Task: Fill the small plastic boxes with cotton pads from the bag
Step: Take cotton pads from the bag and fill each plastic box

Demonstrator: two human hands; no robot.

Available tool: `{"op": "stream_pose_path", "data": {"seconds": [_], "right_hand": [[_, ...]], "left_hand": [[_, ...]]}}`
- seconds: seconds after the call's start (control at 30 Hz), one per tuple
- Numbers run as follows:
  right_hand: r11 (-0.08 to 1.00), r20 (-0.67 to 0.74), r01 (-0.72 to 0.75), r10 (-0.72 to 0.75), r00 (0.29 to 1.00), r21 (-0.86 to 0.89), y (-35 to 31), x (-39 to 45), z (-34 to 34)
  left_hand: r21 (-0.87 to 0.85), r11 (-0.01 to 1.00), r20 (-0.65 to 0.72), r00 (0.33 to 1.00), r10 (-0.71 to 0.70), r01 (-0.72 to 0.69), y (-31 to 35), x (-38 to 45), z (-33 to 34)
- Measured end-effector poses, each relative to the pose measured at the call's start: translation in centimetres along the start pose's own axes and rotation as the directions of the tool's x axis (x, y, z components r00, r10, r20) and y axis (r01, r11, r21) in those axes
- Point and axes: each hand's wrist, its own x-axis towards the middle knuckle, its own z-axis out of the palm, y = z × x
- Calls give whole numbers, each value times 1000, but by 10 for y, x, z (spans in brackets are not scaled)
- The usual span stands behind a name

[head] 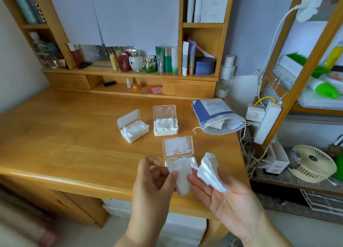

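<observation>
Three small clear plastic boxes stand open on the wooden desk [55,135]. The left box [134,129] and the middle box [165,125] are packed with white cotton pads. The near box [178,154] has its lid up and pads inside. My left hand [154,183] pinches a single cotton pad [182,180] just in front of the near box. A small stack of cotton pads [210,169] rests on the fingers of my right hand [226,196], to the right of that box. The blue-and-clear drawstring bag [217,115] lies open at the desk's right side.
Cosmetic bottles and jars line the shelf [130,74] at the back of the desk. A tall white bottle [225,76] stands at the desk's back right corner. Right of the desk are a power strip with cables [265,124] and a small fan [313,163].
</observation>
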Motion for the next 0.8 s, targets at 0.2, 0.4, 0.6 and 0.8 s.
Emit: {"op": "stream_pose_path", "data": {"seconds": [0.2,0.4,0.6,0.8], "right_hand": [[903,-254,221,-327,910,-370,-32,15,-26],[369,-18,115,-339,941,-922,-37,24,-28],[-189,207,187,-96,974,-964,-22,33,-25],[-421,263,207,-79,961,-883,-20,35,-30]], "left_hand": [[189,977,-19,995,-97,99,-14,47,-32],[453,889,163,974,-155,66,-24,74,-12],[643,758,235,970,-58,-110,-36,75,-1],[800,416,381,902,204,-432,-41,64,-2]]}}
